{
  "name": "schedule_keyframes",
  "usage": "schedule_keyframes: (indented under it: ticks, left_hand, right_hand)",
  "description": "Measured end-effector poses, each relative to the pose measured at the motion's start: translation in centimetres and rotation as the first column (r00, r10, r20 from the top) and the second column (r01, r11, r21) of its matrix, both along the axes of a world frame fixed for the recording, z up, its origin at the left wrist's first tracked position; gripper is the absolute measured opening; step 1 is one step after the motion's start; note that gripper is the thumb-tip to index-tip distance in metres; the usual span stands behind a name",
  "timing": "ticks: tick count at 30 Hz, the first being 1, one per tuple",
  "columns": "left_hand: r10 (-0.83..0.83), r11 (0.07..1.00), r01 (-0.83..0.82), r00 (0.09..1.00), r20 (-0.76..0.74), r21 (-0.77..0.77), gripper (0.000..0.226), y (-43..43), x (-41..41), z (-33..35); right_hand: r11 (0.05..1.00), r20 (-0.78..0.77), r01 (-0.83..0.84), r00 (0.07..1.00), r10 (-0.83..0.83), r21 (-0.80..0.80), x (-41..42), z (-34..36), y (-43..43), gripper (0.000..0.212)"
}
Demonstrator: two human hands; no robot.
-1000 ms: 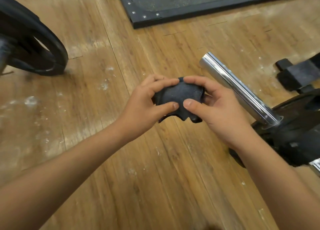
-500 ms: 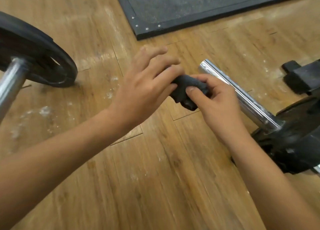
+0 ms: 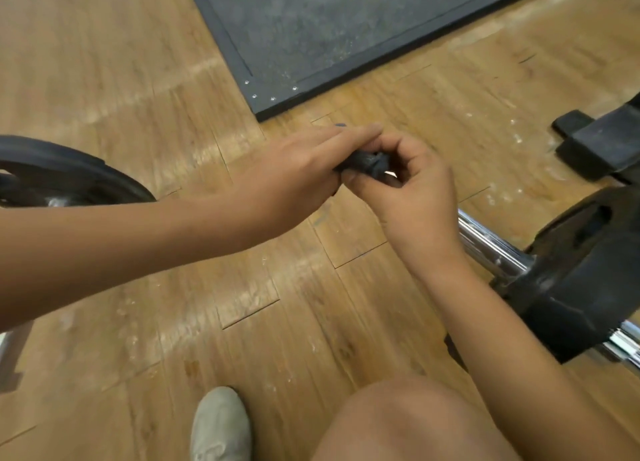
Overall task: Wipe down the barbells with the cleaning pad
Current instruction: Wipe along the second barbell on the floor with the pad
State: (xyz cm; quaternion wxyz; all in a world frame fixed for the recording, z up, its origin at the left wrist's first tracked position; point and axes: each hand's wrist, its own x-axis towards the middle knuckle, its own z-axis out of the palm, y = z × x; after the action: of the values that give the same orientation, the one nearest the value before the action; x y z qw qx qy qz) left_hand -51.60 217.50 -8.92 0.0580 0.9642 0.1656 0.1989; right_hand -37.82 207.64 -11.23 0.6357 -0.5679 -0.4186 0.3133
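A dark cleaning pad is bunched between both hands over the end of a chrome barbell sleeve. My right hand curls round the pad and the sleeve's tip, which it hides. My left hand lies over the pad from the left with its fingers stretched across the top, thumb hidden below. The sleeve runs down to the right into a black weight plate. Beyond the plate more chrome bar shows at the right edge.
Another black weight plate stands at the left edge on a second bar. A dark rubber mat lies ahead on the wooden floor. A black block sits at the right. My knee and a grey shoe are below.
Both hands moved onto the sleeve's end with the pad, which went from spread between them to bunched and wrapped over the tip. The view tilted down, bringing my knee and shoe in.
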Motion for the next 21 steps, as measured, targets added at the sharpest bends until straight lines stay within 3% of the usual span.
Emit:
schedule_keyframes:
  ticks: [3, 5, 9, 12, 14, 18, 21]
  left_hand:
    - [-0.006, 1.0, 0.007, 1.0, 0.024, -0.029, 0.042, 0.9, 0.3, -1.0]
    - [-0.065, 0.997, 0.062, 0.996, 0.064, 0.042, 0.029, 1.9, 0.3, -2.4]
    - [-0.097, 0.985, 0.073, 0.983, 0.156, 0.153, 0.028, 3.1, 1.1, -6.1]
    - [-0.121, 0.986, 0.095, 0.973, 0.198, 0.136, 0.032, 3.1, 2.8, -8.9]
    - [-0.151, 0.982, 0.121, 0.966, 0.211, 0.148, 0.032, 3.6, 4.4, -10.7]
    - [-0.139, 0.986, 0.114, 0.964, 0.227, 0.122, 0.038, 5.4, 6.9, -13.9]
    - [-0.142, 0.989, 0.129, 0.971, 0.19, 0.078, 0.044, 6.0, 8.0, -16.0]
  right_hand:
    - [0.997, 0.073, 0.045, 0.996, -0.049, 0.056, 0.1, -1.7, 0.6, 0.028]
    - [0.987, 0.218, 0.098, 0.968, -0.124, 0.124, 0.3, -2.7, 0.6, 0.028]
    - [0.98, 0.573, 0.133, 0.796, -0.196, 0.149, 1.9, -4.1, -0.4, 0.024]
    - [0.985, 0.72, 0.173, 0.683, -0.123, 0.004, 3.3, -5.0, -1.6, 0.038]
    - [0.962, 0.777, 0.208, 0.629, 0.009, -0.179, 3.6, -4.9, -2.7, 0.048]
    - [0.755, 0.69, 0.227, 0.619, 0.376, -0.615, 4.3, -3.0, -5.3, 0.076]
    - [0.607, 0.622, 0.264, 0.593, 0.511, -0.75, 3.7, -1.9, -6.0, 0.081]
